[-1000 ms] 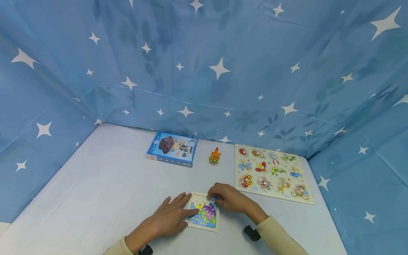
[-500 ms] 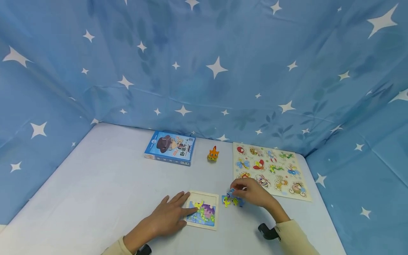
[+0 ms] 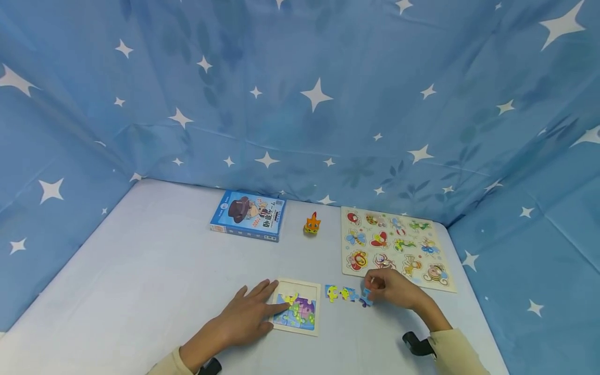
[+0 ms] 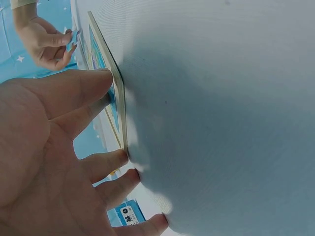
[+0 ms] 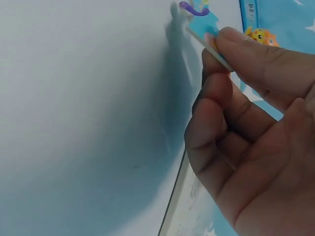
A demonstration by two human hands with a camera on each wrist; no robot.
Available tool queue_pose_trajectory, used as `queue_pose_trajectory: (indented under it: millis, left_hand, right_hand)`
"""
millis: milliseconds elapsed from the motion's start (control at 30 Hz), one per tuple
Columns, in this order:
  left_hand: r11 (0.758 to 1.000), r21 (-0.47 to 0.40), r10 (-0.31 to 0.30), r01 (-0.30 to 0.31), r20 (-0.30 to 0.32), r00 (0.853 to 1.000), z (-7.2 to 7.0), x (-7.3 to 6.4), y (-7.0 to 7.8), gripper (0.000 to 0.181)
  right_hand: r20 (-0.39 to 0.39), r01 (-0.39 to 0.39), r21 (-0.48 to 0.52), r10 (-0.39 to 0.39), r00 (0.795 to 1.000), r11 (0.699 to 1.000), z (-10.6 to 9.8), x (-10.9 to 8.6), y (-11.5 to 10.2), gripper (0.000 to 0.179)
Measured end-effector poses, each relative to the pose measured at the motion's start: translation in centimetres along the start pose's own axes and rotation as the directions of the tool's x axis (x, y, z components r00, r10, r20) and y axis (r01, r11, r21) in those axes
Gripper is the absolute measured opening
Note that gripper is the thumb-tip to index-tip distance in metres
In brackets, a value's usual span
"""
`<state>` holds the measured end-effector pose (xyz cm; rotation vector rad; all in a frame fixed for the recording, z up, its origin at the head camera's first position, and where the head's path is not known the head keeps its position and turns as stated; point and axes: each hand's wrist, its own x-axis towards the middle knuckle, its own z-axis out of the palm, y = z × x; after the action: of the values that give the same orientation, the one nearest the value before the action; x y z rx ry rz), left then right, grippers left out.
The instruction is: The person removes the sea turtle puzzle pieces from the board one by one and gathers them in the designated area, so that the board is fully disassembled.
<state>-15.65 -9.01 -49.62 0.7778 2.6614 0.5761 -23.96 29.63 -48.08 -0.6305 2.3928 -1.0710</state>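
Observation:
A small jigsaw puzzle in a pale wooden frame lies before me, its top row bare and lower pieces in place. My left hand rests on its left side with spread fingers, the index finger reaching onto the pieces. To the right, my right hand pinches a blue puzzle piece between thumb and index finger, the piece tilted in the right wrist view. Beside the frame lie two loose pieces, a blue-and-yellow piece and another puzzle piece.
Behind the right hand lies a wooden insect puzzle board. An orange-and-yellow toy figure stands farther back, with a blue game box to its left. A blue star-patterned curtain borders the white table.
My right hand has moved from the frame's upper right corner to the right, carrying a puzzle piece past the two loose ones. The left hand keeps its place on the frame.

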Motion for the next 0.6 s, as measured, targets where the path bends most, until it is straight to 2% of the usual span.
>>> queue_pose_trajectory:
  millis: [300, 600]
  left_hand:
    - [1.0, 0.001, -0.004, 0.004, 0.0, 1.0, 0.0, 0.0, 0.1, 0.048]
    - [1.0, -0.003, 0.004, -0.004, -0.009, 1.0, 0.1, -0.1, 0.0, 0.048]
  right_hand:
    - [-0.05, 0.005, -0.155, -0.013, 0.999, 0.988, 1.2, 0.2, 0.3, 0.015]
    - [-0.106, -0.031, -0.221, 0.008, 0.994, 0.975, 2.1, 0.1, 0.1, 0.017]
